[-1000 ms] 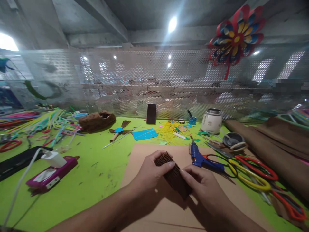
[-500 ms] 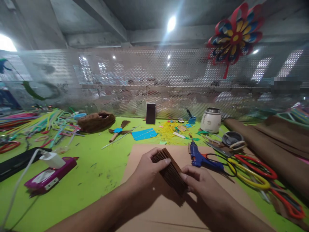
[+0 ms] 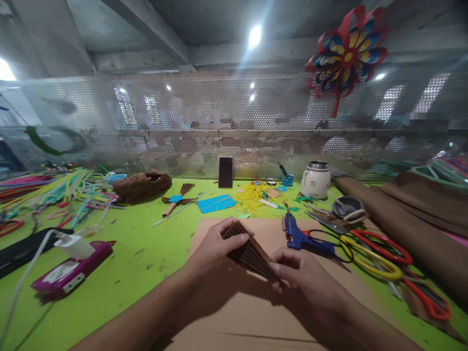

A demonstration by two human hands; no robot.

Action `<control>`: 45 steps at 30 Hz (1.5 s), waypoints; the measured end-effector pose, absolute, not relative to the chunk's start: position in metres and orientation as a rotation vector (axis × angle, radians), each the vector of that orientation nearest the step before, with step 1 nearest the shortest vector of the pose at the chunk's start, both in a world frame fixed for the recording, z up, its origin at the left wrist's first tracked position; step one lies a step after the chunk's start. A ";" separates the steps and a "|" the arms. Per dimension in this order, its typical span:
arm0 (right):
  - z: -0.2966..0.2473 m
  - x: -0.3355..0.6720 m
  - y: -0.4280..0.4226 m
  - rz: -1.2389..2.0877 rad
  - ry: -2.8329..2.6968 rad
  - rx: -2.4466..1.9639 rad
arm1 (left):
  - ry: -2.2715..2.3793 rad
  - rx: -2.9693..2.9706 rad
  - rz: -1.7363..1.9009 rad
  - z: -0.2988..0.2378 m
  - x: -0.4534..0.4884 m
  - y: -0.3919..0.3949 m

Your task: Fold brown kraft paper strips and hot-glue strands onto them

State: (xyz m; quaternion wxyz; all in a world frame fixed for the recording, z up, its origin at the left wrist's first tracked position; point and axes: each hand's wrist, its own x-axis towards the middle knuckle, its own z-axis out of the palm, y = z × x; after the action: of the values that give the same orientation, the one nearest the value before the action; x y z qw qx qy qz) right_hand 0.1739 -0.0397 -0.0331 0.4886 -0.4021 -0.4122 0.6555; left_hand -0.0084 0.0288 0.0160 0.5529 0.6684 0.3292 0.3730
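Note:
Between both hands I hold a dark brown pleated paper piece (image 3: 248, 251), folded like an accordion, a little above a brown cardboard sheet (image 3: 237, 302). My left hand (image 3: 215, 248) grips its far end with fingers curled over the top. Pinching the near end is my right hand (image 3: 300, 275). The pleats fan slightly open toward the left end.
A blue glue gun (image 3: 300, 236) lies just right of the hands, with red and yellow scissors (image 3: 380, 256) beyond. A pink power bank (image 3: 69, 273) with white charger lies left. Brown paper rolls (image 3: 409, 222), a white pot (image 3: 315, 179), a black phone (image 3: 225, 172) and coloured strips (image 3: 66, 190) surround the green table.
Both hands have lifted the pleated piece slightly and spread its far end, so the folds fan out more. The view shifted a little to the right.

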 end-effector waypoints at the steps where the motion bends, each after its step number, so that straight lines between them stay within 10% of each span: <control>1: -0.033 0.173 -0.040 1.587 -0.992 -0.981 | 0.797 1.604 0.891 0.017 -0.008 0.029; 16: -0.030 0.168 -0.047 2.002 -1.085 -0.696 | 0.645 1.774 0.820 0.017 -0.009 0.022; 45: -0.026 0.174 -0.038 1.596 -0.891 -0.886 | 0.357 1.004 0.983 0.003 -0.001 0.024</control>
State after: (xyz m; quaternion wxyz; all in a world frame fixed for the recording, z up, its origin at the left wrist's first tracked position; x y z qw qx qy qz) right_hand 0.1741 -0.0377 -0.0260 0.5272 -0.3707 -0.3728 0.6676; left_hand -0.0011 0.0241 0.0027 0.7485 0.4593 0.1635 0.4495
